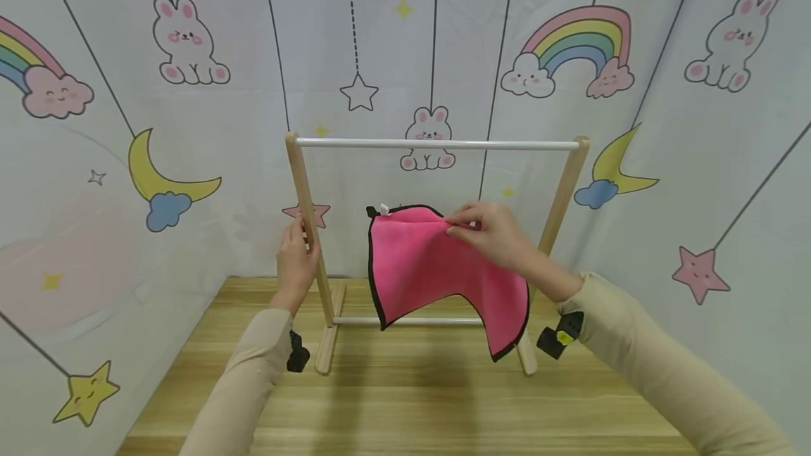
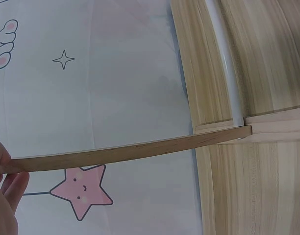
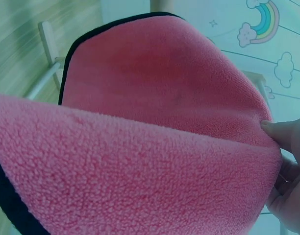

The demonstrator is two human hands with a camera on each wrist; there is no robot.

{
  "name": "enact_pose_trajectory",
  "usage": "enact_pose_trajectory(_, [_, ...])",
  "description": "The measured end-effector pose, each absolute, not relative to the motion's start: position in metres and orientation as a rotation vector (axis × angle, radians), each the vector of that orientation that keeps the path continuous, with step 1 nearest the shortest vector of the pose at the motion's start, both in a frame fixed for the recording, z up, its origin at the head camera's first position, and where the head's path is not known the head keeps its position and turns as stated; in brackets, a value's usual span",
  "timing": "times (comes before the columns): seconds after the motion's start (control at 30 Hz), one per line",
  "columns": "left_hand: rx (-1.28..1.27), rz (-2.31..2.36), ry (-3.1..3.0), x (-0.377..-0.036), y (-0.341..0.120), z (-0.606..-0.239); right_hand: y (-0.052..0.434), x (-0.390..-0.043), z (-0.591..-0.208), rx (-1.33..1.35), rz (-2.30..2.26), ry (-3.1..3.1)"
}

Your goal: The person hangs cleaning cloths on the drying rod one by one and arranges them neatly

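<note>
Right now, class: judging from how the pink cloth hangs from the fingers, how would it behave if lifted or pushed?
The pink cloth probably flops: it sags and folds below the right hand. It looks light, held by a pinch. Its fleecy pile suggests it grips rather than slips.

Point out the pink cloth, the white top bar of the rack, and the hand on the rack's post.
pink cloth (image 1: 431, 266), head view, middle of its hanging face.
white top bar (image 1: 437, 144), head view, mid-span.
left hand (image 1: 295, 259), head view, back of hand gripping the post.

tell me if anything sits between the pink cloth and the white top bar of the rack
Nothing visible does. The right hand pinches the pink cloth below the white top bar, with only open air and the printed backdrop behind in that gap. The left hand holds the rack's left post, off to the side.
</note>
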State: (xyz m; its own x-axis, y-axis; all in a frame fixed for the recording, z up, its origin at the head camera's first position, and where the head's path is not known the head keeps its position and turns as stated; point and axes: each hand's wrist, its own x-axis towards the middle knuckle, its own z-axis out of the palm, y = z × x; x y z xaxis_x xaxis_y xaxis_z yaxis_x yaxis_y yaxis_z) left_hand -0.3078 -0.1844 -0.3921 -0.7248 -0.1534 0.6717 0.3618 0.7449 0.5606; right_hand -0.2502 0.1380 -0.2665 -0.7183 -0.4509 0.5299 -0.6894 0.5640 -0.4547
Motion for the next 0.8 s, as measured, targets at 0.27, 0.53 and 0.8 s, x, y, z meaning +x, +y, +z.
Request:
enact_pose_trajectory(0.27, [-0.154,-0.9,-2.214,-0.308,-0.185,-0.392,0.138,-0.255,-0.251,0.921,0.943,-2.435])
enact_pose_trajectory(0.53, [-0.153,-0.912,-2.225,-0.307,-0.185,-0.391,0.136,-0.258,-0.232,0.915,0.916,-2.422])
enact_pose_trajectory(0.8, [-0.163,-0.9,-2.208,-0.307,-0.183,-0.391,0.136,-0.266,-0.215,0.889,0.836,-2.38])
